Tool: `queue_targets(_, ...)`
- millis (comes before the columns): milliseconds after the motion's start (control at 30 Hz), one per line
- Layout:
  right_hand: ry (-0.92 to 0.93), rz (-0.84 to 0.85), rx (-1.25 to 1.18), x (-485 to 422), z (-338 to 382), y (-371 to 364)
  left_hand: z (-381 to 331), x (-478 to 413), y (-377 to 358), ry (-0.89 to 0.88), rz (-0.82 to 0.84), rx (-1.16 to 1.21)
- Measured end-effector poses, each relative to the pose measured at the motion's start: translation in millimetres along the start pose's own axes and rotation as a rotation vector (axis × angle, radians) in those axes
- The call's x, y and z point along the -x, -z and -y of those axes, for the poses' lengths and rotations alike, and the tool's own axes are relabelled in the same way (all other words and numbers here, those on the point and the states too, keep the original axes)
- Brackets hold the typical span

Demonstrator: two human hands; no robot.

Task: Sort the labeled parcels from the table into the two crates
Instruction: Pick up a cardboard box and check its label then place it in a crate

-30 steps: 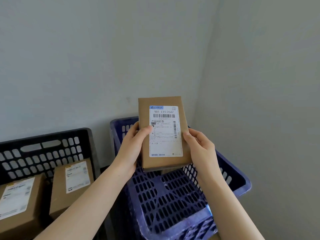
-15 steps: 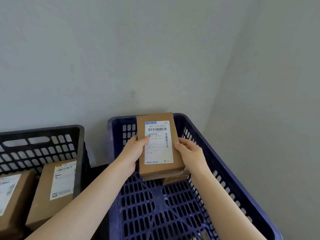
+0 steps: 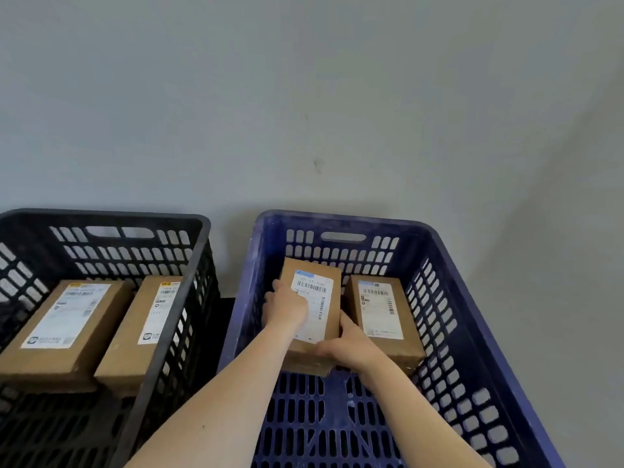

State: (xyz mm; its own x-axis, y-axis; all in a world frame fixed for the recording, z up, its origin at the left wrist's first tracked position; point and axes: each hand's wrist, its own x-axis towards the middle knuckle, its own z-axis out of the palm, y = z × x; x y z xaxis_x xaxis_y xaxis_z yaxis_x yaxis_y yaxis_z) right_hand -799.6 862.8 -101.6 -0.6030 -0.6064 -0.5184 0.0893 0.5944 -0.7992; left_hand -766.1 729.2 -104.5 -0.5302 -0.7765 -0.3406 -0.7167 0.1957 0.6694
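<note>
Near the blue crate's (image 3: 341, 219) far-left corner, left hand (image 3: 287, 307) and right hand (image 3: 351, 346) fingers clamp a brown parcel (image 3: 332, 309). White barcode label (image 3: 312, 287) faces up.

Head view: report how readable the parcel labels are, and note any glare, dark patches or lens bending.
In the head view the light is soft and even, with no glare on the wall; the barcode on the held parcel shows, but its small print is blurred; the rim of the blue crate bows from the wide lens; the black crate is darkest inside at lower left.
</note>
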Motion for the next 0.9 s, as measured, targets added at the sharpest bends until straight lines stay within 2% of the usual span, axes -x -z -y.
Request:
queue_targets(133, 0.023, 0.091, 0.151, -20.2, -10.2, -6.7, 13.5, -12.7, -14.7, 0.041, -0.017, -0.059)
queue_targets(267, 0.121, -0.055, 0.253, -33.1, -17.8, -13.1, 21.3, -16.0, -27.3, 0.042, -0.045, -0.066)
queue_targets(400, 0.217, -0.130, 0.323, -45.4, -22.4, -18.4, 27.8, -15.4, -32.9, -0.069, -0.106, -0.099)
queue_targets(467, 0.238, -0.139, 0.344, -48.3, -24.3, -20.3, 29.9, -14.0, -33.5, -0.153, -0.141, -0.199)
queue_targets(533, 0.242, -0.129, 0.353, -50.3, -27.1, -20.9, 32.1, -11.8, -35.4, -0.241, -0.151, -0.352)
queue_targets(633, 0.246, -0.118, 0.369, -51.8, -28.7, -20.1, 33.5, -11.1, -35.3, -0.268, -0.126, -0.442)
queue_targets(900, 0.242, 0.002, 0.470, -37.2, -11.5, -4.2, 12.5, 3.7, -21.1, -0.276, -0.045, -0.396)
